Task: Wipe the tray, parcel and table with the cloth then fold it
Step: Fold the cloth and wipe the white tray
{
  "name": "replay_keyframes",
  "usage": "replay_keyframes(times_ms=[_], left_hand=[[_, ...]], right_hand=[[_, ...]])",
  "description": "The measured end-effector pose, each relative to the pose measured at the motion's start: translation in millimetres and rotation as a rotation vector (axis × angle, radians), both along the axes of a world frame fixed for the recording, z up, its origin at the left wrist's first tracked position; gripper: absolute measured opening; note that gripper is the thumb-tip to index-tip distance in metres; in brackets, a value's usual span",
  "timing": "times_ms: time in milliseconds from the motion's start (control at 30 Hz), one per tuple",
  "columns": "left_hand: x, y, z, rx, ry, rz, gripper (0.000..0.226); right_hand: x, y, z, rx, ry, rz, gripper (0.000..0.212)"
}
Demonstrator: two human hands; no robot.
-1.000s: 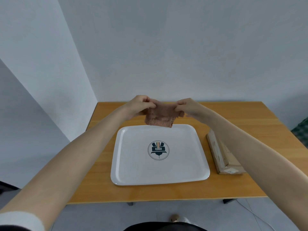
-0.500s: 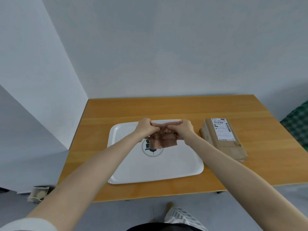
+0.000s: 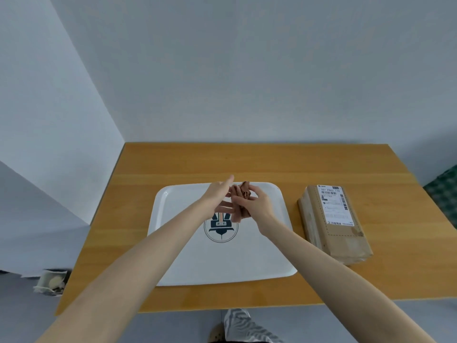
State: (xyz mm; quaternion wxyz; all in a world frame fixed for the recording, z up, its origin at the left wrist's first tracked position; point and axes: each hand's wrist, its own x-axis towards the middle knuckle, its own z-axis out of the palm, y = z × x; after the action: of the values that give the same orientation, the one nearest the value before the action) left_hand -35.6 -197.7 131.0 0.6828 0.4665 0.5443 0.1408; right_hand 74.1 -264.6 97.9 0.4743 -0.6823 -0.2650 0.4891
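Note:
A small brown cloth (image 3: 242, 204) hangs bunched above the far half of the white tray (image 3: 267, 253), which lies on the wooden table (image 3: 173, 167) and bears a round dark logo. My right hand (image 3: 257, 205) grips the cloth, fingers curled round it. My left hand (image 3: 218, 196) is beside it with straight fingers, the index finger pointing away and the others touching the cloth's left side. A brown cardboard parcel (image 3: 333, 233) with a white label lies on the table to the right of the tray.
The table stands against a grey wall in a corner. A white bag (image 3: 50, 283) lies on the floor to the left of the table. A green checked thing (image 3: 445, 194) shows at the right edge. My shoe (image 3: 237, 325) is below the table's near edge.
The cloth, spread between both hands before, is now gathered into my right hand. My left hand has let go and opened its fingers. Both hands have come closer together over the tray.

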Motion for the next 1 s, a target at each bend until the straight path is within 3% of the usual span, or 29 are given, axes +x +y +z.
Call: replay_keyframes(times_ms=[300,633,867,1000], left_hand=[[19,37,-1,-0.016,0.054,-0.034,0.046],[47,78,-9,-0.032,0.094,-0.053,0.035],[38,100,-28,0.107,0.266,-0.208,0.027],[8,108,-52,0.252,0.46,-0.324,0.048]], right_hand=[[26,40,-7,-0.115,0.069,0.014,0.056],[64,83,-9,-0.075,-0.053,0.096,0.058],[85,98,-13,-0.083,-0.299,0.213,0.044],[84,109,-35,-0.058,-0.33,0.204,0.04]])
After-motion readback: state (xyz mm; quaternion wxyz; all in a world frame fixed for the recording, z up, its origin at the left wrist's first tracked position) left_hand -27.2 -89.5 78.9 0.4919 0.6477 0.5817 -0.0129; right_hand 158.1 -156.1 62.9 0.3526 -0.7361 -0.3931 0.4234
